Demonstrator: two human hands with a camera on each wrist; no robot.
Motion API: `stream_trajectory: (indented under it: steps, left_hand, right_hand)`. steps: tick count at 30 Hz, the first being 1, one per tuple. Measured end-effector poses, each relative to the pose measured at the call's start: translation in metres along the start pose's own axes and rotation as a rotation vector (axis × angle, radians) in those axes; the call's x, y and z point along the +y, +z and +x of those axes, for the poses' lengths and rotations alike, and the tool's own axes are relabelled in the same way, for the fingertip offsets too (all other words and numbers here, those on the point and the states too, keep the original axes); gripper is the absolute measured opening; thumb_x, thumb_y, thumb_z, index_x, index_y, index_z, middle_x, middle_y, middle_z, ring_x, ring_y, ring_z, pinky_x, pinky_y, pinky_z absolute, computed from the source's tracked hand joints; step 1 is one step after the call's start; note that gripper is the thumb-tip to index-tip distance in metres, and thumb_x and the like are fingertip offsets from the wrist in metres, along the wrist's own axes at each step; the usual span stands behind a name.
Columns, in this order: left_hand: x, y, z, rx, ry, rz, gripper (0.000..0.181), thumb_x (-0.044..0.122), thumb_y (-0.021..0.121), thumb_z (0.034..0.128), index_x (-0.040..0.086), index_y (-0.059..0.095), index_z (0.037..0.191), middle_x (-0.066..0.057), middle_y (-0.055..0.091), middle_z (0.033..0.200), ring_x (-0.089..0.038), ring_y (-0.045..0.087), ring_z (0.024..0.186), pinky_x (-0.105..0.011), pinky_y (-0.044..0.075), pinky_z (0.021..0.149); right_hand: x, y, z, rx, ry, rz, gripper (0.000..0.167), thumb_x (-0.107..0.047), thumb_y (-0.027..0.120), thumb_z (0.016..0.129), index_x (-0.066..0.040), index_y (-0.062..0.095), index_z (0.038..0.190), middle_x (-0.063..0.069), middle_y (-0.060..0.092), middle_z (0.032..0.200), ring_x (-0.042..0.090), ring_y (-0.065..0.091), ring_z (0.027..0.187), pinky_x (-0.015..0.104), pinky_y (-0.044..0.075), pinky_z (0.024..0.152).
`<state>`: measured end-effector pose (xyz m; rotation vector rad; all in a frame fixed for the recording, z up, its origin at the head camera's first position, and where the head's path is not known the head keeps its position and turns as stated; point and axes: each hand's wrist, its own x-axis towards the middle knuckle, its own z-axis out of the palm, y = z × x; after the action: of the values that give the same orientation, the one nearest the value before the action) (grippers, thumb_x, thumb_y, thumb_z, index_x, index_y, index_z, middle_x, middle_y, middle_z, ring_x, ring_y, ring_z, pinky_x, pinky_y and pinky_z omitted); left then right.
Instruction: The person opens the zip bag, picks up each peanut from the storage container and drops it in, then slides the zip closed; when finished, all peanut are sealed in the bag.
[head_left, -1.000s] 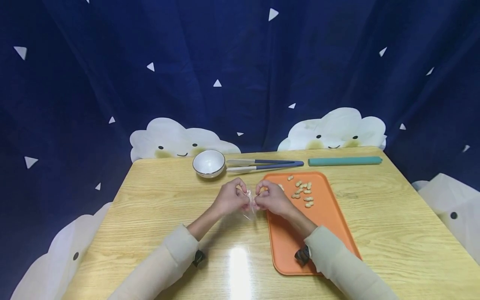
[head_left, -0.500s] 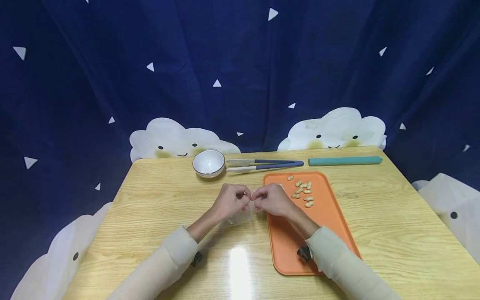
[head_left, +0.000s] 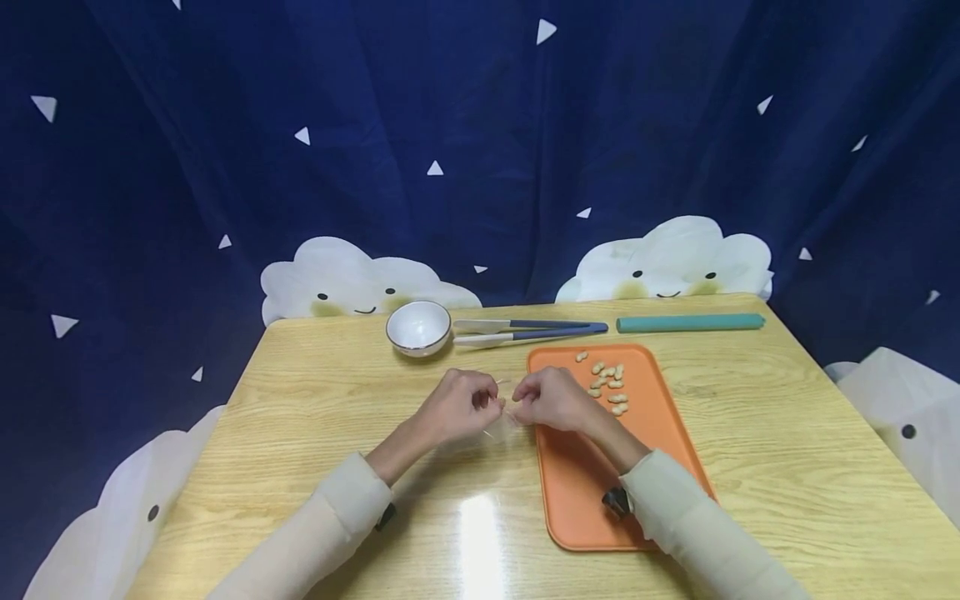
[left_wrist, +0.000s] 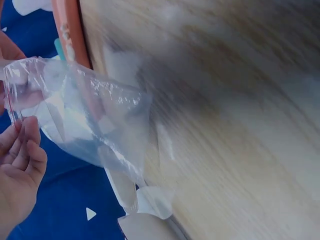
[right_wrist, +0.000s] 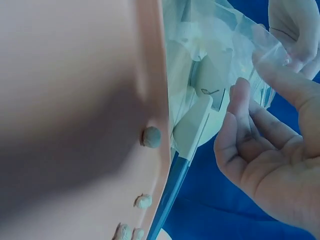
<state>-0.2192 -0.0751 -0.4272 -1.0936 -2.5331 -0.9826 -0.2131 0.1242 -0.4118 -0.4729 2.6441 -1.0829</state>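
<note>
Both hands meet over the table, at the left edge of an orange tray (head_left: 573, 500). Between them hangs a clear plastic zip bag (left_wrist: 100, 115) with a thin red line along its mouth. My left hand (head_left: 463, 405) pinches one side of the mouth. My right hand (head_left: 555, 402) holds the other side with thumb and fingers; its thumb overlaps the film in the right wrist view. Through the film of the bag (right_wrist: 215, 37) the objects behind show, and I see no contents inside. Several unshelled peanuts (head_left: 609, 372) lie on the tray's far part.
A white bowl (head_left: 418, 325) stands at the back of the table. Beside it lie tongs (head_left: 558, 331) with blue handles and pale tips. A long teal rod-like roll (head_left: 690, 322) lies at the back right. A dark blue curtain (head_left: 480, 150) hangs behind.
The hands came together at the bag's mouth half a second ago and are now slightly apart again. The bag has shifted between them. Tray, bowl and tongs stay put.
</note>
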Motion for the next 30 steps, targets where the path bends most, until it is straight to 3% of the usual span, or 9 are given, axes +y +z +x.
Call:
stream_trajectory:
  steps: [4,9,12,16,21,25,30]
  left_hand:
    - [-0.003,-0.003,-0.001,-0.014,0.084,0.053,0.022,0.030,0.071,0.0771,0.010,0.062,0.074,-0.001,0.058,0.062,-0.003,0.042,0.054,-0.011,0.034,0.049]
    - [-0.002,-0.002,-0.001,-0.030,0.131,0.175,0.044,0.050,0.077,0.0706,0.011,0.059,0.084,0.003,0.058,0.082,-0.005,0.046,0.066,-0.016,0.041,0.059]
    - [-0.001,0.000,-0.001,-0.083,0.090,0.183,0.059,0.056,0.079,0.0644,0.011,0.052,0.092,0.004,0.054,0.092,-0.009,0.046,0.077,-0.021,0.042,0.067]
    - [-0.001,0.005,-0.004,-0.150,-0.023,0.085,0.065,0.052,0.083,0.0624,0.010,0.046,0.096,-0.003,0.061,0.104,-0.012,0.047,0.079,-0.023,0.043,0.069]
    - [0.000,0.009,-0.006,-0.141,-0.113,0.003,0.065,0.046,0.083,0.0652,0.011,0.046,0.105,-0.008,0.064,0.116,-0.015,0.058,0.090,-0.028,0.050,0.074]
    - [0.001,0.012,-0.006,-0.117,-0.153,-0.074,0.081,0.042,0.085,0.0651,0.014,0.040,0.126,-0.005,0.060,0.121,-0.022,0.061,0.106,-0.036,0.053,0.088]
    - [0.002,0.015,-0.006,-0.120,-0.200,-0.138,0.097,0.037,0.085,0.0658,0.012,0.033,0.143,-0.006,0.058,0.125,-0.024,0.058,0.109,-0.043,0.049,0.095]
  right_hand:
    - [0.001,-0.003,0.000,-0.023,-0.005,-0.032,0.032,-0.024,0.081,0.071,-0.004,0.072,0.093,-0.004,0.064,0.066,0.008,0.054,0.058,0.023,0.047,0.054]
    - [0.004,-0.007,0.001,-0.031,-0.057,-0.077,0.031,-0.021,0.080,0.072,-0.001,0.072,0.095,-0.004,0.066,0.069,0.007,0.056,0.060,0.022,0.048,0.055]
    - [0.004,-0.009,0.001,-0.032,-0.069,-0.078,0.028,-0.016,0.078,0.072,-0.001,0.072,0.095,-0.003,0.065,0.069,0.007,0.055,0.060,0.022,0.047,0.055]
    - [0.002,-0.008,0.001,-0.041,-0.066,-0.047,0.032,-0.019,0.080,0.072,0.000,0.071,0.096,-0.002,0.066,0.071,0.007,0.056,0.062,0.022,0.048,0.056]
    - [0.002,-0.006,0.001,-0.037,-0.091,-0.028,0.032,-0.019,0.079,0.073,0.001,0.071,0.096,0.000,0.067,0.073,0.007,0.058,0.063,0.022,0.050,0.057]
    - [0.004,-0.006,0.001,-0.019,-0.114,-0.037,0.027,-0.016,0.077,0.073,0.000,0.071,0.094,0.000,0.067,0.072,0.006,0.058,0.063,0.021,0.049,0.057]
    - [0.006,-0.007,0.000,-0.015,-0.137,-0.045,0.028,-0.014,0.075,0.073,0.000,0.070,0.096,0.000,0.068,0.073,0.006,0.058,0.064,0.021,0.049,0.057]
